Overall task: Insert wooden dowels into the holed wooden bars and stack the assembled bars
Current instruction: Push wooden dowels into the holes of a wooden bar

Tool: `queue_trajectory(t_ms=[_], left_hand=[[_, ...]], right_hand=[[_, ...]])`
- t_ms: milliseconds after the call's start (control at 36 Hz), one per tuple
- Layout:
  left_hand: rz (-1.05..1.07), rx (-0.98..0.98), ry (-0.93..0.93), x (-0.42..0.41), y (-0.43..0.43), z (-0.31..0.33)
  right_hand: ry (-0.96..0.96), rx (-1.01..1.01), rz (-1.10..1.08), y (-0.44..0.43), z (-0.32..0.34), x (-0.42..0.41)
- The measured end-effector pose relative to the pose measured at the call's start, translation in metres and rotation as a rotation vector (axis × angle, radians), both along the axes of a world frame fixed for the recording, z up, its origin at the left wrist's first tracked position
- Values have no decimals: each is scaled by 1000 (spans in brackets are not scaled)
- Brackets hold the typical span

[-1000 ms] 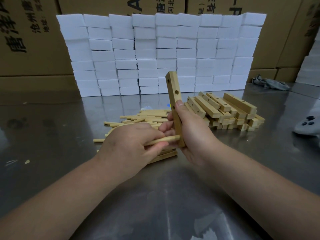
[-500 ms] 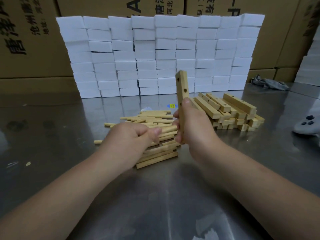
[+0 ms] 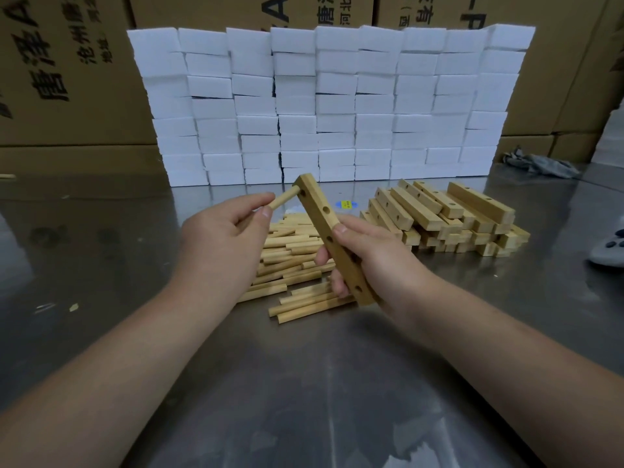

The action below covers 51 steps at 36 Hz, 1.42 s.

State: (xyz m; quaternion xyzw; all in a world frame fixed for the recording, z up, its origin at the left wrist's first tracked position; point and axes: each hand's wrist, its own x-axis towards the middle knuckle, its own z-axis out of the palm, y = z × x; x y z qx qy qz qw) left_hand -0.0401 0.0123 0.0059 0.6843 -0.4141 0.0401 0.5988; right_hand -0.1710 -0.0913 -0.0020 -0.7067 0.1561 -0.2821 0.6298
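My right hand (image 3: 368, 255) grips a holed wooden bar (image 3: 324, 217) around its lower half, tilted with its top end leaning left. My left hand (image 3: 223, 238) pinches a wooden dowel (image 3: 283, 199) between thumb and fingers. The dowel's far end meets the bar at its topmost hole. Beneath both hands lies a loose heap of dowels (image 3: 293, 261) on the steel table (image 3: 337, 383). To the right sits a pile of holed bars (image 3: 445, 217), partly stacked crosswise.
A wall of white foam blocks (image 3: 331, 103) stands behind the work area, with cardboard boxes (image 3: 60, 72) behind it. A grey cloth (image 3: 540, 163) lies at the back right. A grey controller (image 3: 607, 248) rests at the right edge.
My left hand rose from the dowel heap with a dowel and brought it to the bar's top hole. My right hand tilted the bar from upright to leaning left.
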Motion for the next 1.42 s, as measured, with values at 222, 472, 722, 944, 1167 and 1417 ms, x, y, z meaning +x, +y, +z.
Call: queue_trajectory(t_ms=[222, 472, 722, 944, 1167, 1417], left_hand=[[14, 5, -73, -3, 0, -2], [33, 34, -142, -6, 3, 2], [-17, 38, 11, -5, 3, 6], [-193, 93, 278, 7, -1, 7], [7, 93, -219, -1, 7, 3], [161, 120, -512, -4, 7, 0]], right_hand=[[51, 7, 13, -1, 0, 0], [17, -157, -9, 1, -2, -1], [24, -242, -37, -1, -3, -2], [38, -235, -13, -1, -1, -5], [20, -154, 47, 4, 1, -6], [-1, -167, 10, 8, -2, 0]])
